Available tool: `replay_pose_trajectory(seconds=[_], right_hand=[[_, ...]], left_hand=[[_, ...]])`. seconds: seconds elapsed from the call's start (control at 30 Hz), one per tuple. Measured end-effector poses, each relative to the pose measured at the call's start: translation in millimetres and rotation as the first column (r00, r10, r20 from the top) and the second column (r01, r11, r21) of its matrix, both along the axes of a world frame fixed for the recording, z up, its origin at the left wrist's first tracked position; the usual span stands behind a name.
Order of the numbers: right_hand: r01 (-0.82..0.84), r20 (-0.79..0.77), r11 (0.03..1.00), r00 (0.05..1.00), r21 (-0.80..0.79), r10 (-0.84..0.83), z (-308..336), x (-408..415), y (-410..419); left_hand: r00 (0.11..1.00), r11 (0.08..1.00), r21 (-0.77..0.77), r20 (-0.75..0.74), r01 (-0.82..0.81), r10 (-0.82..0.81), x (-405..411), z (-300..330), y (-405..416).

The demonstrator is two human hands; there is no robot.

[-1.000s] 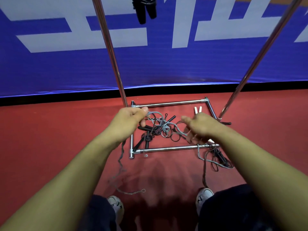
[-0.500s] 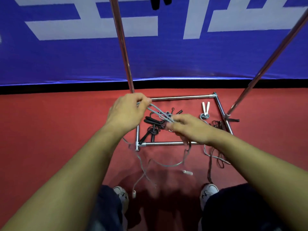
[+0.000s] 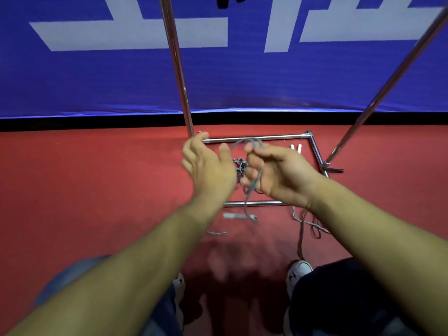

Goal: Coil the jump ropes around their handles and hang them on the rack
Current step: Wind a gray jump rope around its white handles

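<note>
Within right hand (image 3: 278, 173), braided grey rope (image 3: 253, 185)

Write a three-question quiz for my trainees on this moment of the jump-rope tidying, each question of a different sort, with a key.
1. True or false: the right hand grips the grey rope.
2. Which hand is open? A) left hand B) right hand
3. Fill in: the white handles lie on the ____ floor, inside the rack base.

Key: 1 true; 2 A; 3 red.
</note>
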State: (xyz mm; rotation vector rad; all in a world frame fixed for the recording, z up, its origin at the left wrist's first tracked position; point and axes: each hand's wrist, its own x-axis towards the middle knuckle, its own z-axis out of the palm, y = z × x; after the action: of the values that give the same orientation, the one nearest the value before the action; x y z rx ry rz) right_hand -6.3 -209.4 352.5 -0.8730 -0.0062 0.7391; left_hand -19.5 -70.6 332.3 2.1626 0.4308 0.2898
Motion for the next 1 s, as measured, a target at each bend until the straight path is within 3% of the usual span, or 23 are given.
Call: replay_pose_trajectory(seconds=[0.07,0.13,0.17,0.2,0.27,0.4,0.47,0.5,0.6,0.63,0.7,0.77,0.8,0.83,0.9,0.93,1.0], right_hand=[[0.139,-0.013,0.989,0.990,0.047,-0.139,5,12,-6],[0.225,-0.019,0.972,0.974,0.065,-0.224,8,23,-13],[0.256,-0.018,0.965,0.967,0.063,-0.255,9,27,-17],[0.290,-0.018,0.955,0.957,0.065,-0.290,10,31,-21],[0.360,-0.011,0.931,0.933,0.061,-0.360,10,38,-30],[0.439,0.122,0.892,0.896,-0.107,-0.426,6,41,-37],[0.467,0.194,0.865,0.879,-0.181,-0.434,3,41,-36],[0.492,0.231,0.844,0.864,-0.211,-0.447,4,41,-36],[0.552,0.332,0.768,0.827,-0.325,-0.454,2,39,-36],[0.506,0.293,0.798,0.858,-0.328,-0.423,-1,33,-32],[0.246,0.230,0.908,0.958,-0.340,-0.173,-17,9,-18],[-0.040,0.271,0.886,0.945,-0.461,0.184,-28,-23,3],[-0.101,0.290,0.857,0.916,-0.505,0.278,-32,-35,12],[-0.112,0.293,0.862,0.912,-0.494,0.286,-33,-43,20],[-0.060,0.242,0.935,0.958,-0.348,0.152,-27,-49,29],[-0.007,0.188,0.968,0.981,-0.251,0.056,-22,-47,30],[0.101,0.073,0.992,0.993,-0.079,-0.096,-7,-34,25]], left_hand=[[0.995,0.947,-0.319,-0.068,0.047,-0.072,-10,2,-21],[0.919,0.738,-0.657,-0.180,0.153,-0.351,-13,6,-32],[0.869,0.656,-0.722,-0.160,0.221,-0.469,-14,7,-33],[0.824,0.617,-0.723,-0.120,0.309,-0.554,-13,4,-33],[0.773,0.668,-0.567,-0.085,0.482,-0.629,-10,-9,-30],[0.756,0.776,-0.224,-0.187,0.589,-0.627,-3,-19,-24],[0.755,0.771,-0.024,-0.184,0.637,-0.629,1,-14,-20],[0.740,0.756,-0.062,-0.166,0.652,-0.652,3,-12,-18],[0.725,0.641,-0.508,-0.048,0.575,-0.687,3,-4,-19],[0.756,0.592,-0.630,-0.012,0.502,-0.655,4,1,-19],[0.842,0.487,-0.798,0.047,0.355,-0.537,8,14,-15],[0.906,0.421,-0.867,0.076,0.266,-0.416,17,21,-4],[0.927,0.409,-0.882,0.076,0.234,-0.367,20,23,2],[0.940,0.437,-0.873,0.064,0.216,-0.335,23,22,8],[0.943,0.524,-0.829,0.010,0.195,-0.334,26,14,13],[0.931,0.525,-0.831,-0.028,0.181,-0.365,26,13,13],[0.863,0.435,-0.890,-0.111,0.133,-0.492,24,7,12]])
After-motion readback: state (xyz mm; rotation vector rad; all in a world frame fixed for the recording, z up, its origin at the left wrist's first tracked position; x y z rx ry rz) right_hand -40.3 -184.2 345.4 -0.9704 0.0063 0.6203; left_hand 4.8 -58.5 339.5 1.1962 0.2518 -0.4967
